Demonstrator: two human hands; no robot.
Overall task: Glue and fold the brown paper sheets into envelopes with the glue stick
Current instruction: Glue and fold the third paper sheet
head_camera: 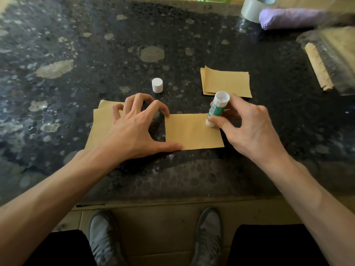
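A brown paper sheet (pixel 192 131) lies flat on the dark speckled table (pixel 96 54) in front of me. My left hand (pixel 132 129) spreads its fingers, with the thumb and fingertips pressing the sheet's left edge. My right hand (pixel 247 127) grips a green and white glue stick (pixel 216 109), held upside down with its tip on the sheet's upper right part. The stick's white cap (pixel 157 85) stands apart, behind my left hand. More brown sheets (pixel 99 120) lie under my left hand.
A small stack of brown folded pieces (pixel 226 82) lies behind my right hand. At the far right are a roll of clear tape (pixel 251 9), a purple bundle (pixel 288 17) and a clear container with a wooden piece (pixel 322 62). My shoes (pixel 103 239) show below the table edge.
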